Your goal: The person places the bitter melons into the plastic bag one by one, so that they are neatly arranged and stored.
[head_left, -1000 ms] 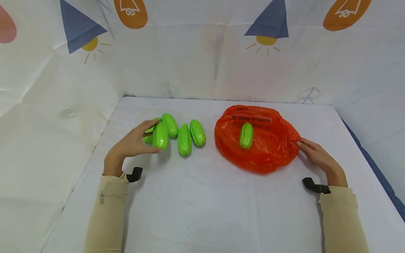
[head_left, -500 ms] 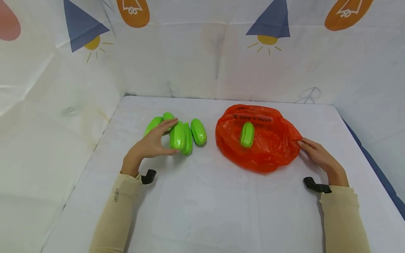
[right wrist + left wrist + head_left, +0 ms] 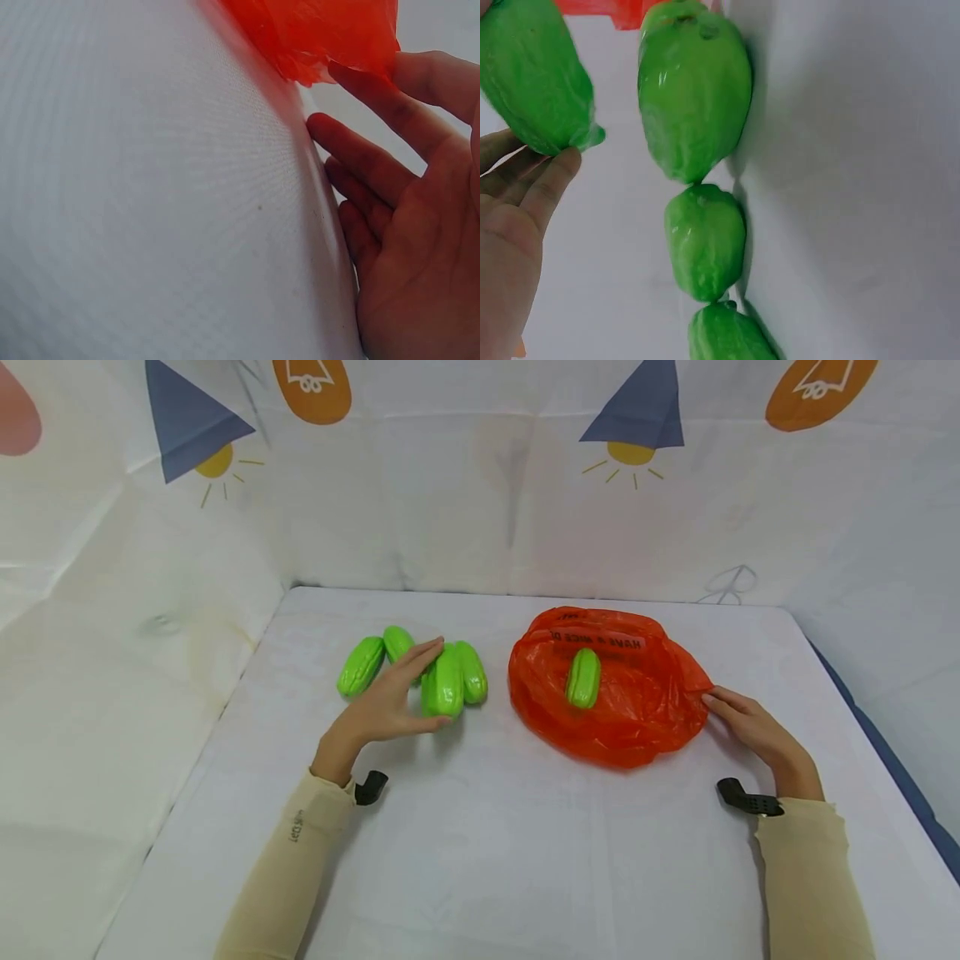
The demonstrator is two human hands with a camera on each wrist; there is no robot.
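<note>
My left hand (image 3: 382, 706) holds a glossy, ridged green gourd (image 3: 443, 683) between thumb and fingers, above the table. In the left wrist view the held gourd (image 3: 540, 75) hangs at upper left, fingertips at its stem end. Just beyond it in the head view lies another green gourd (image 3: 473, 672), partly covered; two more gourds (image 3: 362, 667) lie behind the left hand, one half hidden by it. At the right, my right hand (image 3: 757, 735) pinches the edge of a red plastic bag (image 3: 637, 727) between thumb and index finger. One green gourd (image 3: 583, 678) is at the bag's middle.
A white-covered table (image 3: 525, 860) carries everything. White printed cloth (image 3: 450, 510) rises as a wall along its back and left. Black wrist cameras (image 3: 371, 787) stick out inward from both wrists.
My left hand has carried the gourd rightward, past the others toward the bag, uncovering the gourd at far left. My right hand keeps its place at the bag's edge.
</note>
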